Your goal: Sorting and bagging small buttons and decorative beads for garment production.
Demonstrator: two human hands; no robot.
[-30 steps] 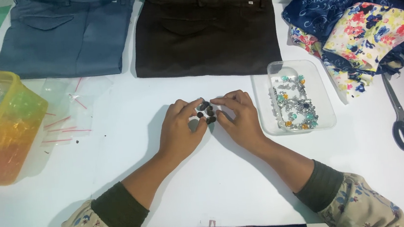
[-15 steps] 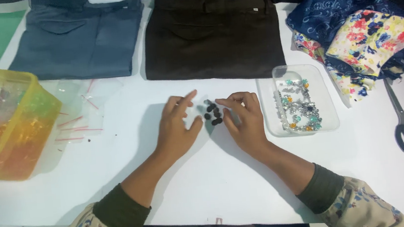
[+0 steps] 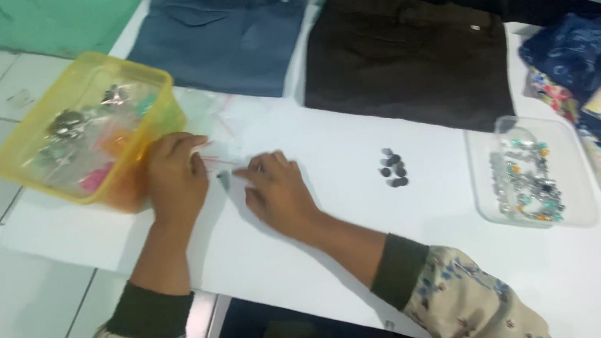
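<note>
- The white table point(image 3: 411, 246) runs at a slant; its near-left edge lies just below the left forearm, with tiled floor point(image 3: 11, 292) beyond it.
- The widest bare stretch of table lies between the right hand point(image 3: 277, 193) and the clear plastic tray point(image 3: 533, 183), broken only by a small cluster of dark buttons point(image 3: 393, 168).
- To the left the room is tight: the yellow plastic tub point(image 3: 87, 131) sits at the table's left end, and the left hand point(image 3: 175, 175) rests right against its near corner.
- Along the far side lie folded blue trousers point(image 3: 229, 36) and dark brown trousers point(image 3: 407, 56); floral fabric pieces point(image 3: 594, 89) are heaped at the right.
- Small clear plastic bags point(image 3: 227, 128) with red strips lie flat on the table just beside the tub, under and ahead of both hands; they are thin, see-through and hard to tell apart.
- A tiny dark piece point(image 3: 224, 179) sits on the table between the two hands; what it is cannot be told.
- The left hand lies palm down, fingers point(image 3: 184, 143) curled loosely onto the bags, closing on nothing visible.
- The right hand lies palm down, fingers point(image 3: 260, 167) stretched leftward with the tips on the bags; whether they pinch one cannot be told.
- The tray holds pale and greenish beads and stands well apart from both hands.
</note>
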